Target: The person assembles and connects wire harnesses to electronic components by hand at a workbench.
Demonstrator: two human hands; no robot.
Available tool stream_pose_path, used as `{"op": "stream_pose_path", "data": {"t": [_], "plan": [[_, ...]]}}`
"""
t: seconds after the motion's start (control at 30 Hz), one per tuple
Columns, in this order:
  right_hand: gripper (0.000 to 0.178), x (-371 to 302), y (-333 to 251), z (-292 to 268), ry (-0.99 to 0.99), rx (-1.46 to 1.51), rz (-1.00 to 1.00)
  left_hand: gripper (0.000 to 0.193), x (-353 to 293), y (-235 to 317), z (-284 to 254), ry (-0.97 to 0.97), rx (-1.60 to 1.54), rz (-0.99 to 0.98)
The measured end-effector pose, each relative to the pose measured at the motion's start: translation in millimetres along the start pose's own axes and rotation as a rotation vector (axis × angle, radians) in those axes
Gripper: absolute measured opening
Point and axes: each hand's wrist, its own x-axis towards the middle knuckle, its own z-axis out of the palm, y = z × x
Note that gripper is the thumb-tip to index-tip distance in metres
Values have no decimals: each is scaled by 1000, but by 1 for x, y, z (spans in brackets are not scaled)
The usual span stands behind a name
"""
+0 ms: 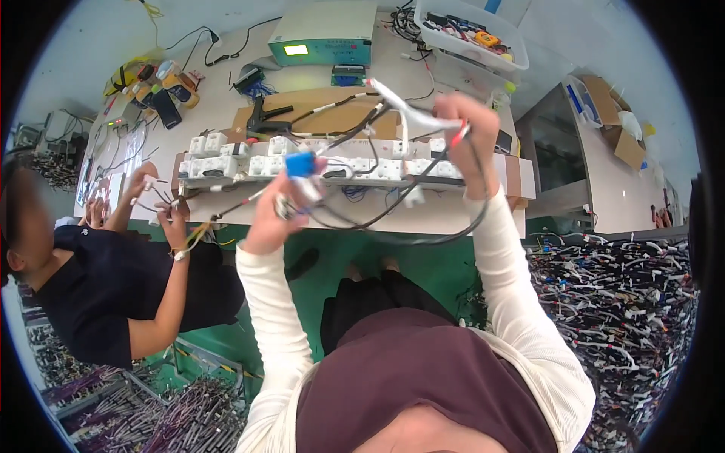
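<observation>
Over the desk point(219, 94), the left hand point(273, 215) grips a blue connector point(300, 164) — the right hand point(472, 136), closed, holds a white piece point(408, 112) — and a black cable point(445, 241) loops between.

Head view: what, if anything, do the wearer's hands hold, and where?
A harness: the left hand holds it near its blue connector, the right hand by its white sleeve, near the red band.

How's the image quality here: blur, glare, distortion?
Head view: the right hand and white tube look smeared, probably by motion; head view: pale glare shows on the left part of the bench; head view: fisheye distortion bends the surroundings toward a dark rim.
</observation>
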Motion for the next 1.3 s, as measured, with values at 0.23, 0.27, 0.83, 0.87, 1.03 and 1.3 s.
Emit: {"op": "stream_pose_path", "data": {"t": [0.23, 0.27, 0.83, 0.87, 1.03, 1.3], "plan": [[37, 73, -46, -88, 14, 43, -159, 97, -52, -137, -57, 720, -932, 42], [44, 63, -56, -99, 24, 85, -109, 97, -49, -125, -53, 739, -922, 55], [27, -337, -18, -238, -1192, 273, 1134, 20, -15, 167, 96, -26, -1193, 358], [25, -374, -23, -241, -1127, -116, 1088, 21, -5, 171, 119, -94, -1200, 335], [29, -527, -75, -224, -1222, -802, 1074, 44, 11, 205, 197, -109, -807, 68], [44, -680, -200, -257, -499, -729, 1396, 66, -5, 256, 463, -564, -291, 116]]}}
